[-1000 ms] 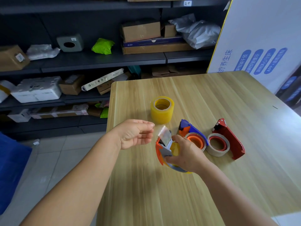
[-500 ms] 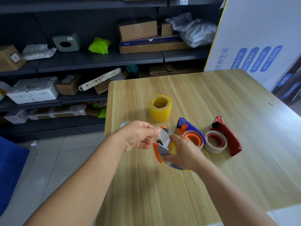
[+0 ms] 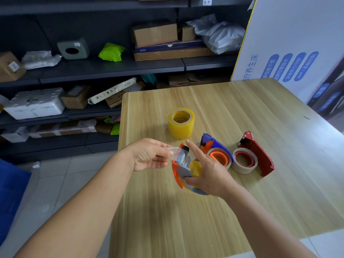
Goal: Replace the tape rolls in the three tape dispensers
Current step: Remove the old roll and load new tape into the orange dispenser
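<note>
On the pale, straight-grained wooden table, the right hand grips an orange plastic tape dispenser with a grey metal blade plate; its thumb lies along the lower edge and the forefinger sticks out straight above the nose, while the palm covers most of the yellow roll seated inside it. The left hand pinches the loose end of glossy clear tape between thumb and fingertips, just beside the dispenser's black roller; the film is so transparent that its edges are hard to follow. Just beyond, a blue and orange plastic dispenser and a red metal dispenser lie on their sides, each around a thin, nearly bare cardboard core with a bright inner hub. Farther back stands a tall, translucent yellow stack of tape rolls, upright on its flat end. The bottom curve of the held dispenser is hidden under the wrist.
</note>
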Demonstrator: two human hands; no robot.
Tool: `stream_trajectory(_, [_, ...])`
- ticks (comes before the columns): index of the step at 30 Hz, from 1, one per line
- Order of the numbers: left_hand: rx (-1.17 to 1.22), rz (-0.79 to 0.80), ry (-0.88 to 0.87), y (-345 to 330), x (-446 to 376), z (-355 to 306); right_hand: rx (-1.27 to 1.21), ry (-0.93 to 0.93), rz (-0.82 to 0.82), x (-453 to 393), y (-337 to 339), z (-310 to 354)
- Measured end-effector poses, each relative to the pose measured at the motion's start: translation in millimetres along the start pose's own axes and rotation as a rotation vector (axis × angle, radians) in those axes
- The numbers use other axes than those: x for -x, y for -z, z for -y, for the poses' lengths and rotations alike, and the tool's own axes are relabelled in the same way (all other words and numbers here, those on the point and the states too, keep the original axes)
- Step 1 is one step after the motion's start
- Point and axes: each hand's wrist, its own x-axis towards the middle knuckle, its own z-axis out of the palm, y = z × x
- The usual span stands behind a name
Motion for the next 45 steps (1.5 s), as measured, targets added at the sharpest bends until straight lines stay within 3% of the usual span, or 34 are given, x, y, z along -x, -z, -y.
stream_trajectory(7, [0.055,0.065,0.010,4.9,4.0,-2.7,-0.022,-0.045,0.021,-2.4,-1.1,-1.4])
stream_trajectory(16, [-0.010,-0.106,-0.096,-3.6,-0.1,-0.8,-0.012,-0.080,-0.019,-1.7,0.5,-0.8])
stream_trajectory(21, [-0.149,-0.197,-0.168,-22.2,-3.1,0.2,-0.012,-0.112,-0.056,-2.8,1.7,3.1])
stream_trajectory(27, [-0.551,-0.453,-0.388,-35.6,-2.3,-23.0,0.046,-0.144,-0.014,-7.4,-0.2,5.6])
stream_trajectory(32, [-0.749,-0.554,-0.504,-40.7,3.1,-36.7,0.098,-0.171,-0.048,-10.8,5.6,8.0])
stream_trajectory(45, [-0.587,-0.592,-0.641,-26.8,11.2,-82.8,-0.106,-0.149,-0.033,-5.1,17.6,-9.6])
